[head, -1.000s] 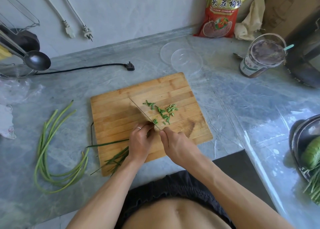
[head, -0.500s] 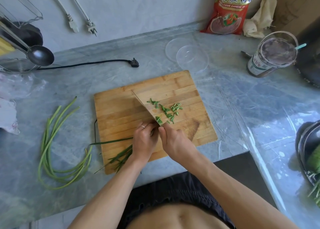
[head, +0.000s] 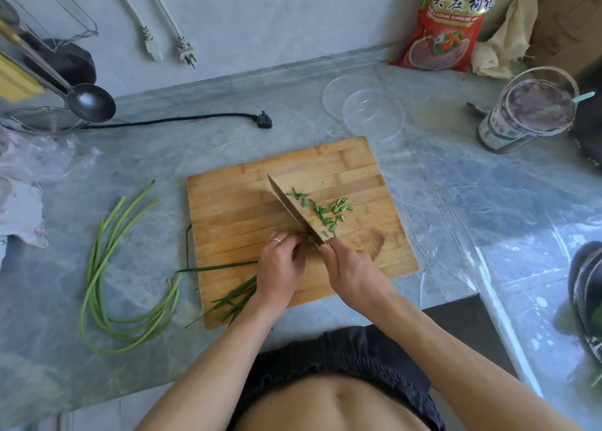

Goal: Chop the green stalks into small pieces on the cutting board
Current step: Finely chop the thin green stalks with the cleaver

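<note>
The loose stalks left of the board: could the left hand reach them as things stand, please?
Probably yes: the stalks lie uncovered on that side, though the left hand must first release the bunch it holds.

A home kitchen: marble counter (head: 195, 143), ladle (head: 89, 102) (steel), cutting board (head: 247, 199).

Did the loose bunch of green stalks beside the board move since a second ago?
No. The loose stalks keep the same place left of the cutting board; only the camera shifted.
</note>
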Motion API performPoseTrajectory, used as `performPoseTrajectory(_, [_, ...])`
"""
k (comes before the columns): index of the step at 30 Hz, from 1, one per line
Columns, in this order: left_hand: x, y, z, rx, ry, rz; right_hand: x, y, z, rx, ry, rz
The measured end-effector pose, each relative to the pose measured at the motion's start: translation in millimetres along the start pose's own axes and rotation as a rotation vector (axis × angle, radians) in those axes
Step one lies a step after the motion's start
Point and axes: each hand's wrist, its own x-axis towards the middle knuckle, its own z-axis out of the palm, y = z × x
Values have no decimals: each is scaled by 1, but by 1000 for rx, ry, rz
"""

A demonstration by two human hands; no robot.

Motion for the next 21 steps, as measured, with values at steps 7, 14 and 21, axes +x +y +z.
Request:
performPoseTrajectory(7, [1, 0, -3, 42, 5, 69, 19, 3, -7, 7, 45, 41])
performPoseTrajectory(14, [0, -4, -3, 53, -2, 73, 20, 7, -16, 51, 86, -7])
performPoseTrajectory(21, [1, 3, -6, 62, -12, 63, 6, 7, -12, 91, 93, -50])
